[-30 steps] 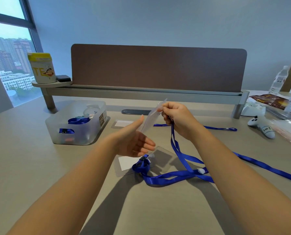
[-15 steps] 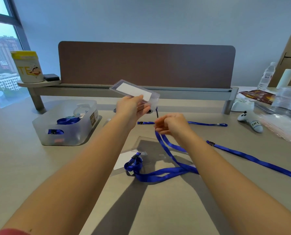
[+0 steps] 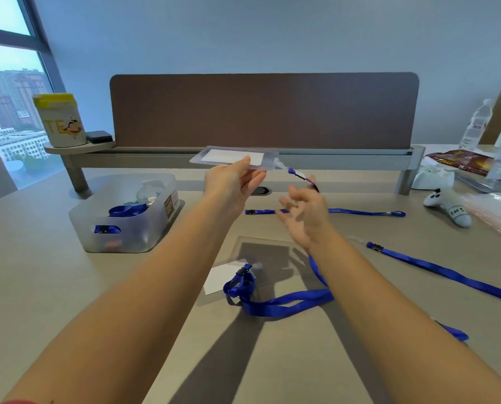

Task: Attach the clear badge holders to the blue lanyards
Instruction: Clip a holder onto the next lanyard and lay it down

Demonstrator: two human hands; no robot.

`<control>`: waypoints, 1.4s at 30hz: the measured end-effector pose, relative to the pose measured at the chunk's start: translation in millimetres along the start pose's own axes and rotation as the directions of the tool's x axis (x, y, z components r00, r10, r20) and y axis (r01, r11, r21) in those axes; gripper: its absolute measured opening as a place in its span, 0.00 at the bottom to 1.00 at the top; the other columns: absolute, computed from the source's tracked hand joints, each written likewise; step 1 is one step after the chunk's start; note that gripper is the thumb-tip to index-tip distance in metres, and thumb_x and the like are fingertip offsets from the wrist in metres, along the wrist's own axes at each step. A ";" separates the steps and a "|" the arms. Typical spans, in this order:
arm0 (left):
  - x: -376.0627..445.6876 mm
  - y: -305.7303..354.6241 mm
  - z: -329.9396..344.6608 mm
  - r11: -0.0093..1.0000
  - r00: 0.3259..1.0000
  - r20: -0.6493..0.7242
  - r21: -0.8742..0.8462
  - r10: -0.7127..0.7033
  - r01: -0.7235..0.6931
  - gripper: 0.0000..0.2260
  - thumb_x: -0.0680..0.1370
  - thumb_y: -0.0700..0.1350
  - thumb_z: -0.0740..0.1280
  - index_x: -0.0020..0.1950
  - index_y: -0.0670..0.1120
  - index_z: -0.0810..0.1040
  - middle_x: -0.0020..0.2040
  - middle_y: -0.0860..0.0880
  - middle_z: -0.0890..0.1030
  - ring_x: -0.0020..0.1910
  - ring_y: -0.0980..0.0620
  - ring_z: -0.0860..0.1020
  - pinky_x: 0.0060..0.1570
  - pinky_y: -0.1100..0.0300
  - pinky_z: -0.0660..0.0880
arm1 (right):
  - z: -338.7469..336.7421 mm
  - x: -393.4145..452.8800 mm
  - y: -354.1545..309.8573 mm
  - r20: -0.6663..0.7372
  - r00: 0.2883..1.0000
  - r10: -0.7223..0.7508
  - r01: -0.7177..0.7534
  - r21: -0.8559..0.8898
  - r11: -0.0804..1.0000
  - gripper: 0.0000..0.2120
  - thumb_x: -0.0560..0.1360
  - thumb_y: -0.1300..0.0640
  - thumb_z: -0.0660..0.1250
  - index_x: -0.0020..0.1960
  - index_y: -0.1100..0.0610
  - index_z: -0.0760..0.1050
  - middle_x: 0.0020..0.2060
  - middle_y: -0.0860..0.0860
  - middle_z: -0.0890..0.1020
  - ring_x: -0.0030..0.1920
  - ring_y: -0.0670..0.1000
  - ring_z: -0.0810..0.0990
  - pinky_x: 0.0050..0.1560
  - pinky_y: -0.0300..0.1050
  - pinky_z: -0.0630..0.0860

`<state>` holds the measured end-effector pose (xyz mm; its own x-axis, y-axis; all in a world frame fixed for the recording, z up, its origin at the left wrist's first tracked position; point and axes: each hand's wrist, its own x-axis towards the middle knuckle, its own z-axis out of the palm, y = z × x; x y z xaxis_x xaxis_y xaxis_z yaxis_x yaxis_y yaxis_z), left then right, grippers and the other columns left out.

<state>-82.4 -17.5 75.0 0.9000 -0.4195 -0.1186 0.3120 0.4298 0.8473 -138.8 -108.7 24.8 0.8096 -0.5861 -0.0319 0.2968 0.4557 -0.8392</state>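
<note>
Holding: left hand [image 3: 233, 182] pinches a clear badge holder [image 3: 234, 158] by its near long edge, thumb on top, fingers beneath; holder lies nearly flat in the air in front of the brown divider panel [image 3: 263, 110].
Holder content: white card inside; a clear strap at its right end joins the clip of a blue lanyard [image 3: 303, 291].
Right hand: right hand [image 3: 303, 217] is spread wide, palm turned toward the left, grasping nothing; the lanyard passes behind its fingers and comes out below the wrist.
Lanyard run: from the wrist down to the surface [image 3: 53, 287], looping on the near side of the divider panel.
Second holder: another clear holder [image 3: 253, 255] lies flat on the surface nearer the person than the divider panel, with a bunched lanyard end [image 3: 239, 287] resting on it.
Loose lanyards: one [image 3: 360, 212] stretched out just beyond the right hand, toward the panel; one [image 3: 447, 272] further right, running to the frame edge.
Bin: translucent bin [image 3: 126, 214] left of the panel's near side, holding more blue lanyards.
</note>
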 end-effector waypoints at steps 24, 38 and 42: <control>61.8 -77.9 95.5 0.982 0.976 0.132 -0.046 -0.173 0.181 0.05 0.78 0.40 0.62 0.50 0.39 0.72 0.39 0.45 0.78 0.36 0.52 0.79 0.31 0.65 0.80 | -96.8 81.4 -147.1 -0.399 0.808 -0.433 0.328 -0.307 0.894 0.12 0.80 0.61 0.53 0.43 0.55 0.72 0.35 0.49 0.79 0.38 0.47 0.79 0.43 0.38 0.77; 99.9 -81.8 -60.8 0.964 0.946 -0.279 0.159 -0.166 0.216 0.07 0.77 0.39 0.63 0.39 0.41 0.72 0.36 0.44 0.77 0.28 0.53 0.78 0.20 0.68 0.76 | -68.5 108.4 16.8 -0.372 0.876 0.308 -0.366 -0.095 0.926 0.15 0.79 0.63 0.55 0.64 0.67 0.67 0.58 0.65 0.77 0.59 0.61 0.79 0.54 0.50 0.76; 102.7 -85.2 -84.7 0.949 0.915 -0.352 0.165 -0.199 0.270 0.07 0.76 0.40 0.64 0.51 0.37 0.74 0.36 0.44 0.77 0.32 0.52 0.77 0.23 0.67 0.77 | -56.9 104.4 32.4 -0.378 0.840 0.390 -0.472 -0.154 0.868 0.18 0.80 0.62 0.55 0.67 0.67 0.65 0.60 0.65 0.77 0.59 0.61 0.79 0.50 0.50 0.76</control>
<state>9.2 -29.4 -53.2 0.8682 -0.1880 -0.4592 0.4886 0.1623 0.8573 -73.5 -193.2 -36.6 0.6044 -0.5678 -0.5589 -0.2026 0.5689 -0.7971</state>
